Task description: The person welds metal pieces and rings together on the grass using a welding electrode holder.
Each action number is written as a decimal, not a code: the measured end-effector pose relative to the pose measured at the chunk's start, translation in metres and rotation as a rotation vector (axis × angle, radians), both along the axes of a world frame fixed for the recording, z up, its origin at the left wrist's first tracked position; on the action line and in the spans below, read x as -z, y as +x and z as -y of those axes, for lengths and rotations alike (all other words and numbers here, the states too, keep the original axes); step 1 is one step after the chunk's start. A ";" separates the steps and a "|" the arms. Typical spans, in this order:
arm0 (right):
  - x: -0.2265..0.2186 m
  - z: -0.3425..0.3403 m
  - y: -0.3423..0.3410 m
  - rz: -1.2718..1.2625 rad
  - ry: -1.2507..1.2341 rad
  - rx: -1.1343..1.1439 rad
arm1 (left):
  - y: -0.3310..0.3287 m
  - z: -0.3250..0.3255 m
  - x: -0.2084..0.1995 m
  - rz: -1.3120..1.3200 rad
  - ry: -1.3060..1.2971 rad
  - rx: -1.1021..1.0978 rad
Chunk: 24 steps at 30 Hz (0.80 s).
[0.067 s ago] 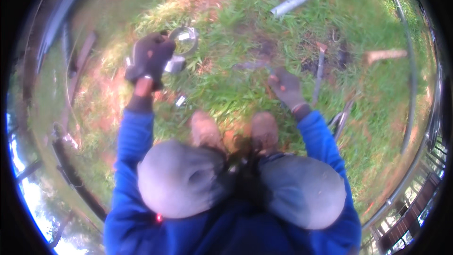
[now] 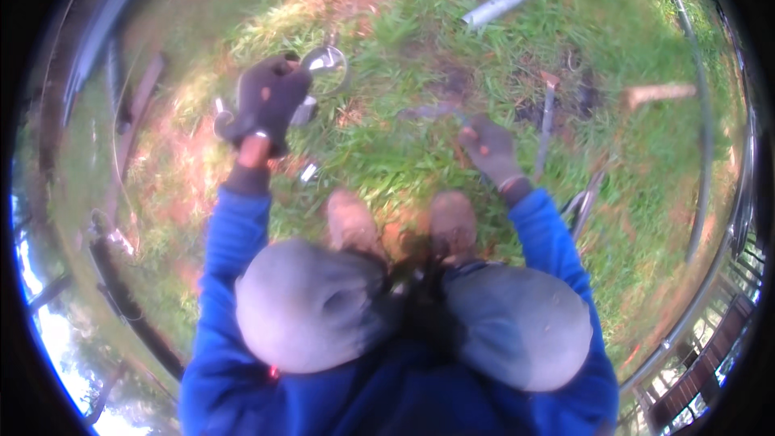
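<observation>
My left hand [image 2: 268, 101], in a dark glove, is closed on a round metal ring [image 2: 345, 73] that sticks out to its right. Partly hidden behind that hand is a grey, cylinder-like piece [image 2: 304, 111]. A small shiny piece [image 2: 309, 172] lies in the grass below it. My right hand [image 2: 488, 145], also gloved, is closed low over the grass. A blurred thin greyish shape [image 2: 432, 112] runs left from its fingers, with a bit of teal at the grip; its kind cannot be made out.
A grey pipe piece [image 2: 495, 8] lies ahead in the grass. To the right are a hammer-like tool [image 2: 547, 121], a short wooden piece [image 2: 660, 95] and a long bar [image 2: 704, 137]. Dark lengths [image 2: 137, 105] lie at left. My boots [image 2: 353, 222] stand in front of me.
My left hand has shifted slightly right, and the ring has moved and turned with it, covering more of the grey piece. My right hand stays in place.
</observation>
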State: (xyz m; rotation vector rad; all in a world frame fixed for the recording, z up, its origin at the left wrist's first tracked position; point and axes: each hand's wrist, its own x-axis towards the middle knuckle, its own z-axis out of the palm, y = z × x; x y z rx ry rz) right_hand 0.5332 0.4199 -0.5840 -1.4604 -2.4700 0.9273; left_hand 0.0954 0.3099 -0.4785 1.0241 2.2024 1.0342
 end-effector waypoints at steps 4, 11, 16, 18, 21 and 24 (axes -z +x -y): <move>-0.008 0.004 0.004 -0.050 0.014 0.089 | 0.086 -0.018 0.009 0.093 0.013 0.116; -0.002 0.009 -0.004 0.007 -0.104 0.181 | 0.150 -0.044 0.106 -0.013 -0.121 0.257; 0.040 0.017 0.003 -0.155 -0.132 0.365 | 0.163 -0.042 0.099 -0.013 0.016 0.277; 0.012 0.017 -0.014 -0.186 -0.235 0.412 | 0.168 -0.039 0.080 0.141 0.015 0.175; 0.025 0.015 -0.010 -0.174 -0.263 0.469 | 0.175 -0.045 0.076 0.151 -0.093 0.203; 0.029 0.014 -0.007 -0.187 -0.299 0.452 | 0.160 -0.047 0.130 -0.191 -0.166 0.487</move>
